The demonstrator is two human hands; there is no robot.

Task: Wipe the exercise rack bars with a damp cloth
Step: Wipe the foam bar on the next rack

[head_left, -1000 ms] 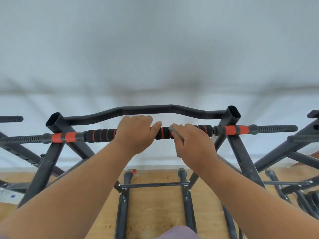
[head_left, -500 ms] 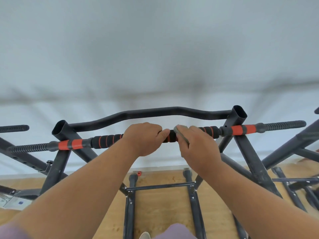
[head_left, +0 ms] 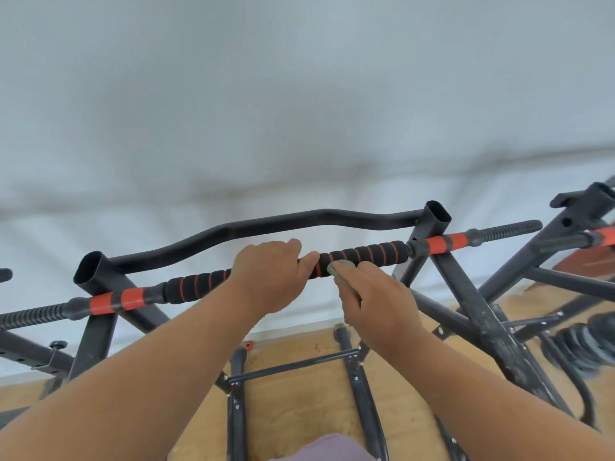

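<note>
From the head view, the person's left hand is wrapped over the long horizontal bar with black foam grips ringed in orange, fingers curled round it as if to steady the rack. Just to the right of it, nearly touching its thumb, the right hand pinches a small folded grey cloth and presses its front edge against the foam. Only a corner of the cloth shows past the fingertips; whether it is damp I cannot tell.

The wiping looks to be mid-bar. Foam runs on beyond the right hand to the orange-taped section, and likewise out past the left hand.

Behind both hands arches the bare, wavy black metal tube, apparently unwiped as yet. Below the wrists lie the dark base rails on a wooden floor.

Next, I'd judge, the cloth slides rightward along the foam with firm pressure, the left hand bracing.
</note>
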